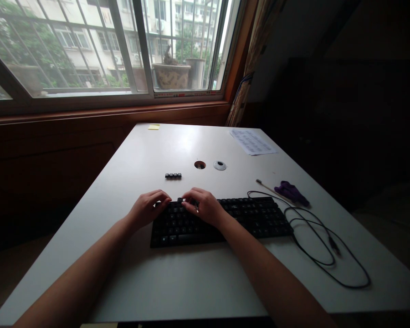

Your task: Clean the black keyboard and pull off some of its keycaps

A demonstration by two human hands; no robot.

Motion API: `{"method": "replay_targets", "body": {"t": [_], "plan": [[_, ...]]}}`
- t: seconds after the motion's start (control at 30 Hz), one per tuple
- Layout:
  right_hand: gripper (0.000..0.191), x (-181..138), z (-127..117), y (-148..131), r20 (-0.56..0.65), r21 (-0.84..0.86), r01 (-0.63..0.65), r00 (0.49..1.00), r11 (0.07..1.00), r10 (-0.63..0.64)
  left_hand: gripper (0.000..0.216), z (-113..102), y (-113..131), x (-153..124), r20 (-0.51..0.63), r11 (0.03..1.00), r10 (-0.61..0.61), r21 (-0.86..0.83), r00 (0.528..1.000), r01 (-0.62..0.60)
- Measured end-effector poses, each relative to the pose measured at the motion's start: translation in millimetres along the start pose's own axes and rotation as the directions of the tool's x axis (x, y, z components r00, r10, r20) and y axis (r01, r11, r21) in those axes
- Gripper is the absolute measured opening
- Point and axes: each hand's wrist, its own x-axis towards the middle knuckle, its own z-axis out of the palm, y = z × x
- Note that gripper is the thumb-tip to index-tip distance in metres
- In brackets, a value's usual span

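A black keyboard [191,234] lies on the white table in front of me. My left hand [151,207] is closed at its upper left corner, thumb and fingertips gripping the edge. Over the top rows, my right hand [202,206] is closed, its fingertips pinching a small black keycap [180,200] that stands a little above the keys beside it. Something small and shiny shows at the right hand's fingers, too small to make out. Beyond the hands, several black keycaps [173,176] sit in a short row on the tabletop.
A black cable [328,262] loops over the right side of the table [123,282]. Near it lie a thin brush [273,189] and a purple cloth [292,193]. Printed paper [254,142], a yellow sticky note [153,127], a round hole [200,165] and a grey ring-shaped cover [220,166] are farther back.
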Motion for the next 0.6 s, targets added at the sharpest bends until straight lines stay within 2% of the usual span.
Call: {"method": "replay_targets", "body": {"t": [0.6], "plan": [[0.008, -0.1, -0.7, 0.5, -0.008, 0.017, -0.016, 1.000, 1.000, 0.016, 0.021, -1.3, 1.1, 0.6, -0.021, 1.000, -0.013, 0.023, 1.000, 0.013]]}}
